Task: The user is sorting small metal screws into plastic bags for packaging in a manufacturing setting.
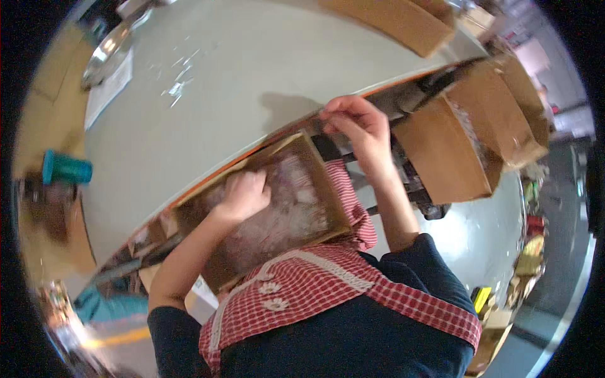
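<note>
Red-and-white checked apron (pixel 328 296) fills the lower middle of the frame, worn over a dark blue top, with both forearms rising from it. Just above it, at frame centre, sits an open cardboard box (pixel 328 189) pressed against the apron, its inside pale and blurred, seemingly holding plastic-wrapped contents. Left hand (pixel 244 194) is down inside the box, fingers curled shut into the contents; what exactly they grip is too blurred to tell. Right hand (pixel 353 126) is higher, at the box's far corner where it meets the orange-edged rim of the pale grey tabletop (pixel 208 107), fingers pinched narrow on what looks like a thin flap or strip there.

To work well here, the pinching hand should steady the box corner while the buried hand draws slowly, so the box does not tip off the edge.

Further off, more cardboard boxes (pixel 466 138) stand at the upper right, and a teal cup (pixel 66 169) sits at far left.
</note>
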The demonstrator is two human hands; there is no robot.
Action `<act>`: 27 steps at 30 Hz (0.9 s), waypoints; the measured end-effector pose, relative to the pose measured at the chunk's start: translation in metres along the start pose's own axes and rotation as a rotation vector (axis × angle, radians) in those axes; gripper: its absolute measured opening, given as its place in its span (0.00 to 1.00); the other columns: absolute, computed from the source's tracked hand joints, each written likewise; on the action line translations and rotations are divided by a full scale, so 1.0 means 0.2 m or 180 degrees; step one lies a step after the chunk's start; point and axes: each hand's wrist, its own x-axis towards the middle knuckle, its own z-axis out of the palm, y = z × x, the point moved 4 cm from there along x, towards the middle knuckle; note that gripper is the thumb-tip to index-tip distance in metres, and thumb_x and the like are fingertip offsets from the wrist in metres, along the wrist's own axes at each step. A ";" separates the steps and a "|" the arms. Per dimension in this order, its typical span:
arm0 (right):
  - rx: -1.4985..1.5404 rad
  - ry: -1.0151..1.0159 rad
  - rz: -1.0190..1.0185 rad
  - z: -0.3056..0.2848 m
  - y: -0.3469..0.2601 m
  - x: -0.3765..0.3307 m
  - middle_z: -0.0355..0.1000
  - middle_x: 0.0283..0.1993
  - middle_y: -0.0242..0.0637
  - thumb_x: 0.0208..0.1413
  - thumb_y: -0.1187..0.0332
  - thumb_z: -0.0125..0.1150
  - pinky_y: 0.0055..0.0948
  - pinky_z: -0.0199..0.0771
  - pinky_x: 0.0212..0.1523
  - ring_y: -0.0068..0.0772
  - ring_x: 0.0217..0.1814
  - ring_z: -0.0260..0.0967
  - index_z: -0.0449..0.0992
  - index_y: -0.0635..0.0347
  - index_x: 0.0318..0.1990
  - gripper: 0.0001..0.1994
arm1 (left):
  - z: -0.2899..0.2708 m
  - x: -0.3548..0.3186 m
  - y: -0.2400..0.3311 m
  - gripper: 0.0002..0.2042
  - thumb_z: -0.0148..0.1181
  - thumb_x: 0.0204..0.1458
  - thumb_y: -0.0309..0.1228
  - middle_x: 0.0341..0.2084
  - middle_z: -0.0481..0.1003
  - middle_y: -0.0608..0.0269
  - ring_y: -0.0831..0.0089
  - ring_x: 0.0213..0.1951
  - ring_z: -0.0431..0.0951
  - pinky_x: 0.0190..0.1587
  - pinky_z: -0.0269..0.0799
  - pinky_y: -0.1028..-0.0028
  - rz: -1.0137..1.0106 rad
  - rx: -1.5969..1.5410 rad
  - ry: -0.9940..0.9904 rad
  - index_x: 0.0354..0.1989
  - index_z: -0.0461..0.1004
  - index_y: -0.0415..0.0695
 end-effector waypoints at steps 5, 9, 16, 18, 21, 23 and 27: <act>-0.1043 -0.1651 -0.0114 0.29 -0.07 -0.01 0.79 0.47 0.39 0.57 0.73 0.65 0.29 0.76 0.51 0.28 0.48 0.77 0.75 0.64 0.55 0.17 | -0.40 -0.21 0.05 0.06 0.63 0.60 0.30 0.22 0.80 0.62 0.74 0.27 0.84 0.27 0.75 0.74 -0.0243 -0.2454 0.0293 0.38 0.76 0.40; -0.1759 -0.2486 -0.1539 0.53 -0.15 -0.03 0.80 0.44 0.46 0.56 0.70 0.68 0.31 0.78 0.46 0.41 0.43 0.79 0.77 0.64 0.52 0.17 | -0.58 -0.33 0.04 0.04 0.61 0.63 0.28 0.29 0.80 0.68 0.83 0.33 0.81 0.30 0.73 0.80 -0.0120 -0.2978 0.0447 0.40 0.76 0.41; -0.1189 -0.2218 0.0117 0.72 -0.10 0.07 0.81 0.32 0.35 0.61 0.69 0.67 0.27 0.77 0.37 0.21 0.34 0.78 0.82 0.63 0.41 0.07 | -0.70 -0.38 -0.11 0.04 0.61 0.63 0.25 0.29 0.80 0.66 0.82 0.31 0.80 0.34 0.76 0.78 -0.0175 -0.3443 0.1690 0.41 0.77 0.37; -0.1324 -0.2251 0.0120 0.81 -0.12 0.14 0.81 0.32 0.35 0.61 0.69 0.66 0.27 0.77 0.37 0.20 0.34 0.77 0.82 0.63 0.41 0.07 | -0.74 -0.37 -0.20 0.04 0.61 0.62 0.24 0.30 0.81 0.64 0.82 0.31 0.80 0.36 0.76 0.78 -0.0102 -0.3234 0.2158 0.42 0.79 0.38; -0.1409 -0.2334 0.0162 0.92 -0.10 0.31 0.80 0.31 0.37 0.61 0.68 0.66 0.28 0.77 0.37 0.25 0.33 0.77 0.81 0.62 0.41 0.07 | -0.81 -0.35 -0.30 0.06 0.60 0.64 0.25 0.34 0.81 0.68 0.83 0.36 0.78 0.42 0.75 0.78 -0.0806 -0.3039 0.2205 0.45 0.81 0.40; -0.2347 -0.2095 -0.0780 0.99 -0.09 0.47 0.79 0.31 0.43 0.58 0.68 0.64 0.36 0.79 0.38 0.39 0.33 0.79 0.80 0.61 0.41 0.07 | -0.80 -0.31 -0.42 0.07 0.60 0.64 0.25 0.35 0.82 0.67 0.82 0.36 0.79 0.42 0.76 0.78 -0.0805 -0.2896 0.2671 0.46 0.82 0.40; -0.3005 -0.1631 -0.1971 1.08 0.03 0.82 0.78 0.30 0.48 0.56 0.68 0.61 0.46 0.78 0.40 0.55 0.35 0.77 0.80 0.60 0.40 0.08 | -0.72 -0.25 -0.61 0.07 0.61 0.63 0.25 0.36 0.83 0.67 0.80 0.35 0.79 0.41 0.76 0.77 -0.0834 -0.2706 0.3045 0.46 0.83 0.43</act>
